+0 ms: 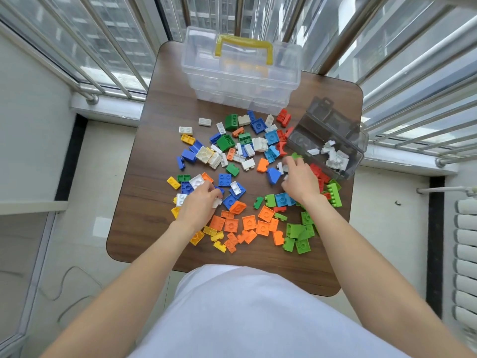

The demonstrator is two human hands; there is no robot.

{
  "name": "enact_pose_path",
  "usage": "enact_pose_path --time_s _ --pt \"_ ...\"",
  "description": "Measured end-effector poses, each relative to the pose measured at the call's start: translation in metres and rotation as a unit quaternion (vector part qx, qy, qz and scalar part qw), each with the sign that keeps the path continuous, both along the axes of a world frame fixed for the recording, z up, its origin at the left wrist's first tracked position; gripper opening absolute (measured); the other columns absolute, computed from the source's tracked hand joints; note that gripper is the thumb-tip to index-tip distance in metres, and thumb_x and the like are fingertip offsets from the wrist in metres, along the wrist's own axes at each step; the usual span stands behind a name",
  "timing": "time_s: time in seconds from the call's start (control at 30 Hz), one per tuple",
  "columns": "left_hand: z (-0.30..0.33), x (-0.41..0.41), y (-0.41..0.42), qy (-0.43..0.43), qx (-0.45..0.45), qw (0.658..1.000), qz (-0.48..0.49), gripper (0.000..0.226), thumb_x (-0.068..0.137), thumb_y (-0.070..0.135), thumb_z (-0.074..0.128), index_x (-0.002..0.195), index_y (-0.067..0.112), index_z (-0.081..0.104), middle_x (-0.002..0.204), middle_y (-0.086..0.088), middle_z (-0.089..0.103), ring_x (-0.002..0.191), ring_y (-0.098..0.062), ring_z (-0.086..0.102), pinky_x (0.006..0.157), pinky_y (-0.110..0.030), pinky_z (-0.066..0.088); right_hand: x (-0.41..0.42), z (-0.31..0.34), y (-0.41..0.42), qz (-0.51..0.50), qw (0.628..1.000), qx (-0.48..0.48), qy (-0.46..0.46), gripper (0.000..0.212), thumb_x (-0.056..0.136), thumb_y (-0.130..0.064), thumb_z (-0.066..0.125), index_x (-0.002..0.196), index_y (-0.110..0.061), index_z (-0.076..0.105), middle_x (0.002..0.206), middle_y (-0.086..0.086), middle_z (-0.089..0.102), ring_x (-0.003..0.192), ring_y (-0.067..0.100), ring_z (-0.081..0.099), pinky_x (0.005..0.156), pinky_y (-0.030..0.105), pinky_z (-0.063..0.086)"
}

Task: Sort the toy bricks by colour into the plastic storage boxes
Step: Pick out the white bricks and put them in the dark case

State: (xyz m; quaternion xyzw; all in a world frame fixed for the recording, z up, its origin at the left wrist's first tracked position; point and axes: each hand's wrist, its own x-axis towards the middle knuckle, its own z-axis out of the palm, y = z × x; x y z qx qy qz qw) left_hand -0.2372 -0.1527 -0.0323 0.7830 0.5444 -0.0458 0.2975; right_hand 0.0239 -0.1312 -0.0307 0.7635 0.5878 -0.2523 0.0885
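Toy bricks in white, blue, green, orange, yellow and red lie scattered over the brown table (pixel 144 228). My left hand (pixel 200 202) lies over the left of the pile and holds a white brick (pixel 216 202) in curled fingers. My right hand (pixel 300 178) reaches into the bricks beside the smoky grey box (pixel 356 156), fingers curled around small white bricks (pixel 281 167). The grey box stands open at the right edge and holds several white bricks (pixel 333 157). Orange bricks (pixel 247 223) cluster near me, green bricks (pixel 299 236) to their right.
A stack of clear storage boxes (pixel 240 78) with a yellow handle (pixel 244 46) stands at the table's far side. Metal window railings (pixel 402 63) surround the table on the far and right sides. A white radiator (pixel 464 244) is at the right, floor tiles on the left.
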Motion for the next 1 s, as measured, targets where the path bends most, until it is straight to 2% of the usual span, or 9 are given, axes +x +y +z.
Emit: enact_pose_path --time_s 0.17,0.3,0.47,0.57,0.67,0.77,0.87,0.93,1.0 --pt "-0.002 0.003 0.003 0.006 0.019 1.000 -0.001 0.024 0.083 0.004 0.063 0.104 0.015 0.064 0.108 -0.006 0.056 0.095 -0.025 0.057 0.068 -0.033 0.048 -0.001 -0.005 -0.002 -0.012 1.000 0.012 -0.001 0.046 0.087 -0.006 0.059 0.129 -0.013 0.043 0.131 0.015 0.046 0.110 0.033 0.052 0.085 0.039 0.048" --pt "-0.001 -0.001 -0.001 -0.021 0.023 0.999 0.005 0.021 0.083 0.007 0.064 0.103 0.013 0.063 0.105 -0.005 0.063 0.099 -0.025 0.056 0.070 -0.034 0.046 0.003 0.003 0.002 -0.034 0.995 0.084 0.030 0.045 0.085 -0.007 0.059 0.127 -0.015 0.045 0.121 0.013 0.049 0.102 0.029 0.053 0.079 0.035 0.046" --pt "0.014 -0.012 -0.001 -0.101 0.048 0.979 0.173 0.015 0.089 0.026 0.063 0.101 0.019 0.057 0.091 0.002 0.060 0.086 -0.013 0.053 0.066 -0.027 0.042 -0.001 0.006 0.009 0.091 0.994 0.041 0.038 0.035 0.088 -0.008 0.058 0.119 -0.021 0.049 0.115 0.009 0.044 0.094 0.027 0.051 0.073 0.035 0.047" --pt "0.018 -0.024 0.009 -0.101 0.049 0.968 0.226 0.017 0.093 0.024 0.057 0.109 0.022 0.055 0.101 0.002 0.061 0.093 -0.014 0.054 0.072 -0.026 0.041 -0.002 0.000 0.008 0.091 0.995 0.016 0.037 0.037 0.088 -0.002 0.053 0.120 -0.022 0.053 0.117 0.009 0.044 0.097 0.027 0.051 0.077 0.039 0.050" --pt "0.013 -0.030 0.020 -0.053 0.021 0.977 0.207 0.027 0.094 0.021 0.054 0.120 0.024 0.054 0.113 -0.002 0.058 0.104 -0.019 0.054 0.081 -0.031 0.042 -0.002 -0.002 0.006 0.096 0.995 0.030 0.027 0.032 0.091 -0.005 0.049 0.119 -0.019 0.057 0.119 0.009 0.049 0.099 0.030 0.053 0.076 0.040 0.049" --pt "0.008 -0.031 0.027 -0.024 -0.007 0.981 0.194 0.027 0.095 0.023 0.052 0.121 0.024 0.054 0.117 -0.004 0.055 0.105 -0.022 0.054 0.079 -0.030 0.042 0.000 0.000 0.003 0.091 0.994 0.056 0.004 0.025 0.092 -0.010 0.051 0.114 -0.020 0.057 0.115 0.007 0.053 0.095 0.030 0.057 0.072 0.038 0.046" --pt "0.005 -0.028 0.030 -0.001 -0.008 0.985 0.174 0.033 0.095 0.028 0.052 0.127 0.022 0.049 0.121 -0.006 0.053 0.109 -0.022 0.051 0.079 -0.031 0.043 0.001 0.008 -0.001 0.086 0.992 0.095 -0.016 0.022 0.092 -0.017 0.055 0.113 -0.020 0.056 0.116 0.006 0.055 0.093 0.029 0.059 0.082 0.039 0.040" --pt "0.005 -0.026 0.031 0.019 -0.002 0.988 0.156 0.039 0.095 0.032 0.052 0.132 0.022 0.045 0.125 -0.005 0.052 0.113 -0.021 0.049 0.079 -0.032 0.046 -0.001 0.017 -0.004 0.027 0.991 0.129 0.028 0.023 0.091 -0.020 0.058 0.114 -0.019 0.057 0.117 0.007 0.054 0.090 0.028 0.059 0.082 0.038 0.042" --pt "0.004 -0.023 0.030 0.040 0.002 0.990 0.133 0.046 0.094 0.037 0.053 0.136 0.024 0.040 0.126 -0.005 0.051 0.115 -0.022 0.047 0.078 -0.035 0.048 -0.012 0.030 -0.007 -0.056 0.977 0.147 0.140 0.024 0.089 -0.019 0.061 0.113 -0.018 0.058 0.115 0.005 0.051 0.088 0.022 0.056 0.079 0.031 0.045"
